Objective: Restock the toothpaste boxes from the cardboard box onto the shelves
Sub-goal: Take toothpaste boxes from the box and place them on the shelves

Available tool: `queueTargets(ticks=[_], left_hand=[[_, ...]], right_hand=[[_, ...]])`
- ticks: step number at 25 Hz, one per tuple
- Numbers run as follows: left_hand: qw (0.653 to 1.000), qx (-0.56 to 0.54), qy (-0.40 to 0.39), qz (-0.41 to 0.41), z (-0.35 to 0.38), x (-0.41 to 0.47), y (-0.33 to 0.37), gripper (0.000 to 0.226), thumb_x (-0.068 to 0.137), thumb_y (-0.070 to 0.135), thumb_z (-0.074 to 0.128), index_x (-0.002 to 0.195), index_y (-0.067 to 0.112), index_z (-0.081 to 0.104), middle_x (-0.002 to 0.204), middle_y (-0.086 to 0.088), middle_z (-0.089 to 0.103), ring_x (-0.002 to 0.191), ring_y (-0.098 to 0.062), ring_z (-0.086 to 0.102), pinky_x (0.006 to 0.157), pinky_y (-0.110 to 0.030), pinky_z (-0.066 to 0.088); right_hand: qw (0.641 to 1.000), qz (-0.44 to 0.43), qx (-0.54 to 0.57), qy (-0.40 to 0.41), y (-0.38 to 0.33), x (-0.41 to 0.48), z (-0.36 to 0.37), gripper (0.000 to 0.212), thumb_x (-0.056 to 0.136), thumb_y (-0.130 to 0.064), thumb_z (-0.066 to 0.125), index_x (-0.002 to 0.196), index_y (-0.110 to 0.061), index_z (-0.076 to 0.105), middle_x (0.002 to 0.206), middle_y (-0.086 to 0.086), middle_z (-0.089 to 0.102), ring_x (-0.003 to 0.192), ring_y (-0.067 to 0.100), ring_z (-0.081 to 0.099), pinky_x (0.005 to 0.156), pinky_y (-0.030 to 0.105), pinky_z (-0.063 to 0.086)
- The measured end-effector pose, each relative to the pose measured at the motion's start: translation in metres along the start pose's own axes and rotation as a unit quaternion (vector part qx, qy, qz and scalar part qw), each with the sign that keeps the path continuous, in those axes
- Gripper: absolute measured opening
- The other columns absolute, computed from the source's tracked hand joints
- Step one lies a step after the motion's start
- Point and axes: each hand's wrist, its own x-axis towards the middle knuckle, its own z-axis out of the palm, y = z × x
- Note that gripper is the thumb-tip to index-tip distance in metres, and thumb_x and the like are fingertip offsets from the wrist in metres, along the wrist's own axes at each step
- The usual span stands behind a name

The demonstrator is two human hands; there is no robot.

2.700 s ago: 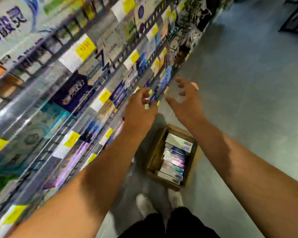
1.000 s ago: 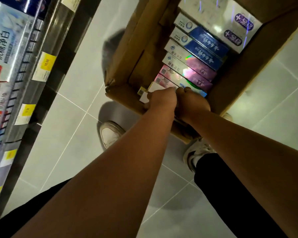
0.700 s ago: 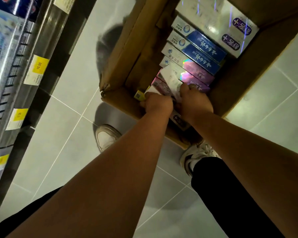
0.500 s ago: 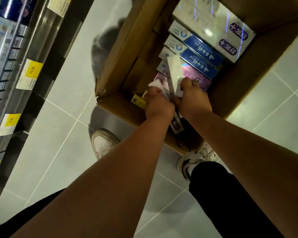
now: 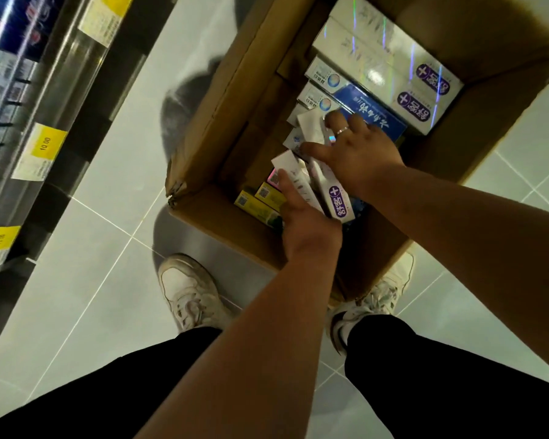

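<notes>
Left hand (image 5: 308, 223) is wrapped around a plain white toothpaste box (image 5: 290, 177), thumb up its 9 o'clock side; the other fingers are hidden behind it. Right hand (image 5: 362, 156) sits spread over a second white box with a purple logo (image 5: 338, 201), thumb stretched toward 9 o'clock. Can't tell if it's actually gripping, since the palm side is out of sight. Both boxes are tilted up inside the cardboard box (image 5: 222, 99) at 1 o'clock, whose far end is cut off. The shelves (image 5: 54, 99) run along 10 o'clock, blurry.
</notes>
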Motion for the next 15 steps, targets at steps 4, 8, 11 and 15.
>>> queueTargets(ticks=[4, 8, 11, 15], left_hand=[[0.999, 0.033, -0.007, 0.005, 0.010, -0.005, -0.004, 0.129, 0.075, 0.022, 0.079, 0.142, 0.042, -0.029, 0.139, -0.015, 0.036, 0.117, -0.035, 0.052, 0.098, -0.049, 0.047], [0.993, 0.114, -0.025, 0.031, 0.010, -0.005, -0.008, 0.125, 0.079, 0.019, 0.074, 0.142, 0.038, -0.032, 0.141, -0.013, 0.034, 0.117, -0.033, 0.053, 0.096, -0.046, 0.045], [0.993, 0.102, 0.024, 0.051, 0.007, -0.002, -0.011, 0.105, 0.090, 0.023, 0.062, 0.144, 0.038, -0.028, 0.140, -0.014, 0.036, 0.110, -0.033, 0.057, 0.093, -0.044, 0.047], [0.993, 0.078, 0.064, 0.068, -0.008, 0.000, -0.013, 0.089, 0.094, 0.023, 0.055, 0.149, 0.039, -0.013, 0.142, -0.012, 0.039, 0.113, -0.035, 0.055, 0.096, -0.048, 0.047]], right_hand=[[0.997, -0.045, -0.044, 0.045, 0.003, 0.008, -0.006, 0.058, 0.086, -0.025, 0.062, 0.135, -0.041, 0.037, 0.156, 0.012, 0.003, 0.135, 0.041, 0.019, 0.105, 0.052, 0.031], [0.998, -0.058, -0.024, 0.018, 0.012, 0.013, -0.010, 0.066, 0.082, -0.019, 0.067, 0.136, -0.037, 0.035, 0.158, 0.007, -0.002, 0.134, 0.041, 0.025, 0.096, 0.051, 0.041], [0.997, -0.074, -0.019, 0.032, 0.017, 0.015, -0.008, 0.064, 0.081, -0.022, 0.069, 0.135, -0.036, 0.037, 0.160, 0.004, 0.001, 0.130, 0.040, 0.031, 0.092, 0.050, 0.044], [0.995, -0.082, -0.026, 0.055, 0.018, 0.018, -0.009, 0.064, 0.077, -0.023, 0.073, 0.132, -0.031, 0.041, 0.159, 0.004, 0.010, 0.127, 0.041, 0.036, 0.083, 0.050, 0.048]])
